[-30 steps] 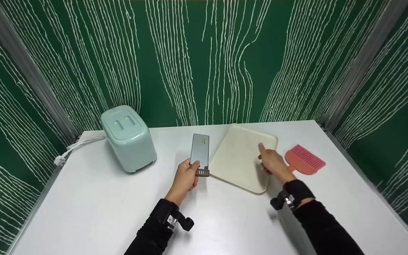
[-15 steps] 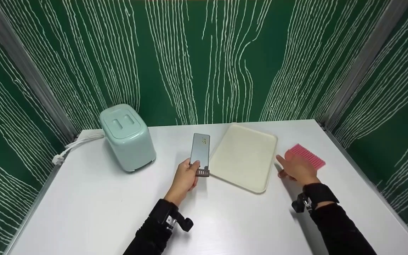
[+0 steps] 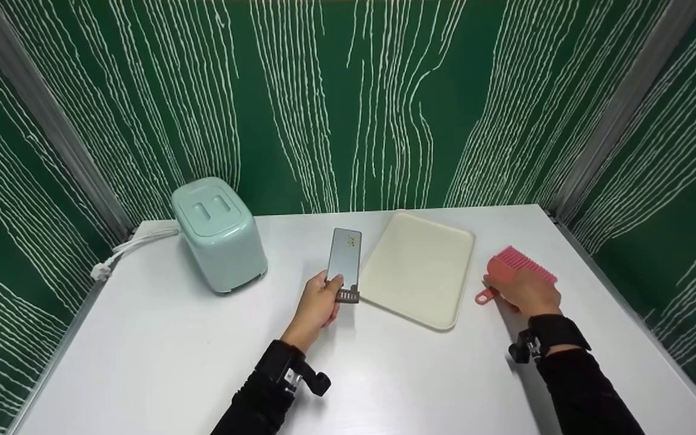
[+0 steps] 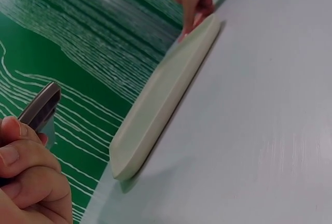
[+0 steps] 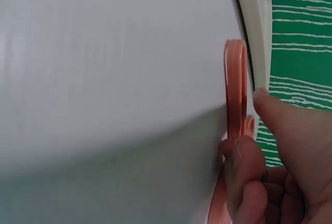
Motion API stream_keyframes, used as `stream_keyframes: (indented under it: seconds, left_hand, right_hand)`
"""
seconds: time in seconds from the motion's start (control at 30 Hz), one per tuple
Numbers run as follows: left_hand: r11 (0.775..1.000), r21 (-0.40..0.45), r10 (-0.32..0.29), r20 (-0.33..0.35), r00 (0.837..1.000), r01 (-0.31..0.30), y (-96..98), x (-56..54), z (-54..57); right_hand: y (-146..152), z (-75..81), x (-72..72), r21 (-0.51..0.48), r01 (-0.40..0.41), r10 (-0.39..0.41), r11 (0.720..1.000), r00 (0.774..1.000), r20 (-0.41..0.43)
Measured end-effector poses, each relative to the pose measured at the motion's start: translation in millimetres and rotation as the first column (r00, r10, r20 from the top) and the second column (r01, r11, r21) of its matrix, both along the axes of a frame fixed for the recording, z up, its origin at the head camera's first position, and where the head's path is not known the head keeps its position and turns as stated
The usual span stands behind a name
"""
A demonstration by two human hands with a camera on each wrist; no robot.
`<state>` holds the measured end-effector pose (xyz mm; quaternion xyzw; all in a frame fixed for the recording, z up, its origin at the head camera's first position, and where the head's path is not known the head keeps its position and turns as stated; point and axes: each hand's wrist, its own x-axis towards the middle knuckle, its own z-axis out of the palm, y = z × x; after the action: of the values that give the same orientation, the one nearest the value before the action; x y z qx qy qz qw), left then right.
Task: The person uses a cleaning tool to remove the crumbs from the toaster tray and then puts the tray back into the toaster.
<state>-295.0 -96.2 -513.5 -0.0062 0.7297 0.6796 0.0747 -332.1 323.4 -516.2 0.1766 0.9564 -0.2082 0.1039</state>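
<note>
My left hand (image 3: 316, 302) grips a flat silver-grey rectangular object (image 3: 344, 251) with a brown slotted end and small gold marks, held up left of the cream tray. In the left wrist view the fingers (image 4: 36, 164) curl round its dark edge (image 4: 42, 103). My right hand (image 3: 529, 293) lies over a coral brush with pink bristles (image 3: 520, 261), right of the tray, covering part of its head. The handle with its hole sticks out beside the thumb. In the right wrist view curled fingers lie against the coral handle (image 5: 236, 84); the thumb's full contact is unclear.
The cream tray (image 3: 420, 272) lies flat on the white table (image 3: 142, 350) between the hands. A mint-green toaster (image 3: 221, 241) stands at the left, its white cord and plug (image 3: 101, 271) behind it. Green walls with white lines (image 3: 348, 109) enclose the back and sides.
My right hand has moved right from above the tray to the brush, and its fingers have closed on it near the handle. The left hand stays almost still with its grey object.
</note>
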Motion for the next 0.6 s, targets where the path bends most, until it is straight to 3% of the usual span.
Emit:
stream_keyframes:
  seconds: [0.3, 0.6]
  left_hand:
    - [1.0, -0.013, -0.018, -0.011, 1.0, 0.018, 1.0, 1.1, -0.3]
    - [0.999, 0.03, -0.035, 0.008, 0.999, 0.035, 2.3, 2.4, 1.6]
  right_hand:
    - [4.5, 4.1, 6.2, 0.03, -0.022, 0.022, 0.999, 1.0, -0.011]
    - [13.5, 8.0, 14.6, -0.057, 0.014, -0.019, 0.998, 0.997, -0.074]
